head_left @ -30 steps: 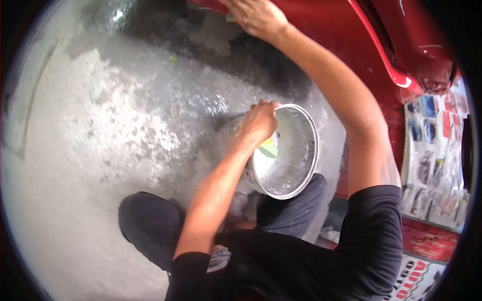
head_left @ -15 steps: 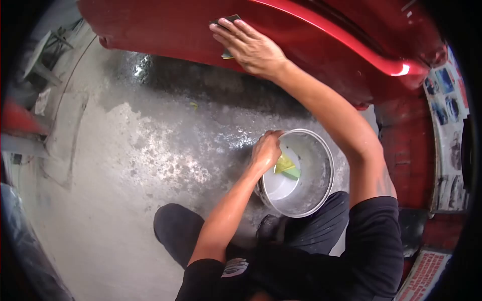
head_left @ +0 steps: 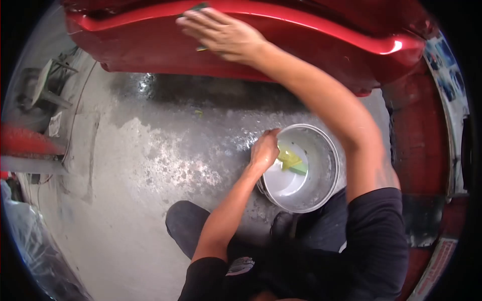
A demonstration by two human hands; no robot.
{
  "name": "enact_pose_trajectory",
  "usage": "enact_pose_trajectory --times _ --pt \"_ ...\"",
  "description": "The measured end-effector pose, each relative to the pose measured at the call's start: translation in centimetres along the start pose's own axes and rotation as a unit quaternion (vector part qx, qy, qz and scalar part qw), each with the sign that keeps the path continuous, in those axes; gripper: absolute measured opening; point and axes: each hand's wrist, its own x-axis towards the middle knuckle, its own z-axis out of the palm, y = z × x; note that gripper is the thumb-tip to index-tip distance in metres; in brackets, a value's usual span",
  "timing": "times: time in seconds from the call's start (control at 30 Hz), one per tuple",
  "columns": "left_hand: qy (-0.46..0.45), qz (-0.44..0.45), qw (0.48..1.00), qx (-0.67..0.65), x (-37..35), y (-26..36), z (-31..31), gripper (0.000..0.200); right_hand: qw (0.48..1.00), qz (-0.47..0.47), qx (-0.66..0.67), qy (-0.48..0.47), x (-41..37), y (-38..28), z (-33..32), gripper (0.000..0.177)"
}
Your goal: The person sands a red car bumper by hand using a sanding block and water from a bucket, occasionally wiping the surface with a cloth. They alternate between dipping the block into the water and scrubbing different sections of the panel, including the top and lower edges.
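Right hand (head_left: 223, 37) flat on the red panel (head_left: 165, 42) at the far side, fingers extended and close together, pressing a thin dark sheet (head_left: 200, 7) against it. Sheet mostly hidden under the palm; dark edge out past the fingertips, a yellowish edge on the near side. Left hand (head_left: 266, 149) closed over the left rim of a round bucket (head_left: 325, 168), gripping it. Bucket tilted, mouth open to view, between the person's knees and the panel. Inside: pale liquid, a crumpled yellow piece (head_left: 287, 157) and a green block (head_left: 299, 168), these two touching. Floor (head_left: 125, 210) grey and blotchy, dark and wet-looking below the panel. Left side, near: clear plastic sheeting (head_left: 37, 246). Right edge, far: printed pictures (head_left: 448, 75).
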Motion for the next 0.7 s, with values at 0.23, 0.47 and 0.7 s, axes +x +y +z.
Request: enact_pose_trajectory --times 0.23,0.47,0.7 --pt "0.067 0.020 0.998 -0.001 0.8 -0.4 0.6 0.039 0.986 0.063 0.048 -0.145 -26.5 6.8 -0.9 0.070" --pt "0.067 0.025 0.997 0.008 0.6 -0.7 0.7 0.039 0.991 0.030 0.131 0.000 -4.2 -0.6 1.7 0.065" --pt "0.047 0.015 0.999 -0.023 0.8 -0.2 0.4 0.036 0.991 0.094 0.076 -0.055 -26.5 8.8 -1.1 0.059"
